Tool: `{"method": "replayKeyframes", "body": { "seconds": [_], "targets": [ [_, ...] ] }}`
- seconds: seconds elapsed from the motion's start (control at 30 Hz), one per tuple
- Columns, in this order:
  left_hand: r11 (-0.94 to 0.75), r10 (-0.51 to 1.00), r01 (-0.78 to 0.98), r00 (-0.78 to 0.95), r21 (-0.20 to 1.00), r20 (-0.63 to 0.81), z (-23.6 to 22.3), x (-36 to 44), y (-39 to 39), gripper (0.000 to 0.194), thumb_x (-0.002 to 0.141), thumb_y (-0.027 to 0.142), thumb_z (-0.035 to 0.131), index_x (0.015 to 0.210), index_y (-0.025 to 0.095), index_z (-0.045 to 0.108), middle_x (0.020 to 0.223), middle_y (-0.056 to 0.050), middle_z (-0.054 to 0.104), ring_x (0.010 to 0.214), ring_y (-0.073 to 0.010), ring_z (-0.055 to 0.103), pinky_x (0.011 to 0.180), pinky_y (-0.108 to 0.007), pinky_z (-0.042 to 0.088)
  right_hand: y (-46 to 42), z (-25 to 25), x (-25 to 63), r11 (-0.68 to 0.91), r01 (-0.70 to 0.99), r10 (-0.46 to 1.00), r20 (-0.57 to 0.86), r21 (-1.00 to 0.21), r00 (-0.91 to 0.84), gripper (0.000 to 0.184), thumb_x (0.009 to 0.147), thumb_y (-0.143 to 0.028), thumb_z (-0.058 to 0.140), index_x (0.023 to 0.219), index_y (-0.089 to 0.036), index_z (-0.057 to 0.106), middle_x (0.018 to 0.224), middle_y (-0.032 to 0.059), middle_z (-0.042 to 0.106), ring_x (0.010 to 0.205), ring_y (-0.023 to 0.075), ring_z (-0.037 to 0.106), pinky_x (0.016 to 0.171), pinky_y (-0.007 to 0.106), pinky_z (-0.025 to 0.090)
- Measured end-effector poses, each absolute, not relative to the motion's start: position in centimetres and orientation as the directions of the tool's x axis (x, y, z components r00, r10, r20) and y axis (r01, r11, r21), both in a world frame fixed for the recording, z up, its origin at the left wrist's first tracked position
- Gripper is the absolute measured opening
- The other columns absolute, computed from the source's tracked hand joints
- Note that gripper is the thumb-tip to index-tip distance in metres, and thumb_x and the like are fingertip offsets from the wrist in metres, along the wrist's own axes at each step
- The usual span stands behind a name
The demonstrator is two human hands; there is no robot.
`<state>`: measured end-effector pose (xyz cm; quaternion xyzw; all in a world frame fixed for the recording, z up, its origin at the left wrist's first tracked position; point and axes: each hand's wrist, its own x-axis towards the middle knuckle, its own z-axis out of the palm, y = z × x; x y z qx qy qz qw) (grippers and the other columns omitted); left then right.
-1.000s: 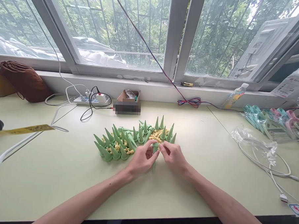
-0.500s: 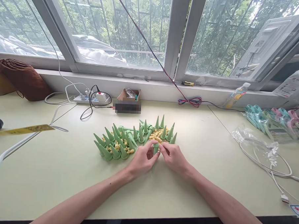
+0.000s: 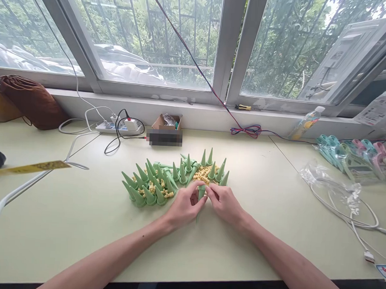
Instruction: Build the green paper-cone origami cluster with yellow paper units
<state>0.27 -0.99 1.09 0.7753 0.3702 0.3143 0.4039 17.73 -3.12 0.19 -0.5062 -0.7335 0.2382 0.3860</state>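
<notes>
My left hand (image 3: 187, 206) is closed round a green plastic watering spike (image 3: 201, 193), its point hanging downward below my fingers. Against the side of that spike's wide end, my right hand (image 3: 224, 203) has thumb and forefinger pinched together; whatever lies in the pinch is too small and covered to make out. Behind my hands is a loose heap of small yellow plastic valves (image 3: 203, 174). Several green spikes (image 3: 150, 197) stand point up in a cluster on the left, with yellow pieces among them. More spikes (image 3: 222, 169) stand around the heap, and some lie on their sides.
At the back of the table (image 3: 258, 249) are a small cardboard box (image 3: 168, 121), a power strip (image 3: 112, 127) with cables, and a wire bundle (image 3: 246, 130). A bottle (image 3: 307, 124), bagged pastel clips (image 3: 355, 158) and a white cable (image 3: 340, 210) lie to the right.
The view has shifted very slightly. Both hands keep the same place and hold at the spike; nothing else has visibly moved.
</notes>
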Motion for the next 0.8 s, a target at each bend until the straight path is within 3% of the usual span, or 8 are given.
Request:
{"method": "replayKeyframes", "body": {
  "seconds": [0.5,0.8],
  "targets": [
    [-0.422,0.82,0.302,0.53,0.855,0.218,0.93,0.25,-0.89,0.031,0.092,0.03,0.055,0.12,0.018,0.052,0.063,0.008,0.041,0.053,-0.009,0.04,0.05,-0.02,0.032,-3.11,0.11,17.68,0.414,0.507,0.909,0.376,-0.756,-0.181,0.037,0.103,-0.033,0.037,0.068,-0.021,0.032,0.06,-0.0038,0.037,0.052,0.0113,0.031,0.051,0.027,0.026],
    [-0.478,0.804,0.302,0.528,0.824,0.273,0.86,0.34,-1.09,0.027,0.095,0.033,0.053,0.119,0.02,0.054,0.064,0.007,0.042,0.054,-0.0092,0.041,0.051,-0.02,0.034,-3.06,0.31,17.63,0.344,0.402,0.938,0.328,-0.849,-0.11,0.045,0.101,-0.047,0.04,0.065,-0.021,0.036,0.056,-0.0043,0.036,0.051,0.0103,0.029,0.047,0.026,0.025]
  ]
}}
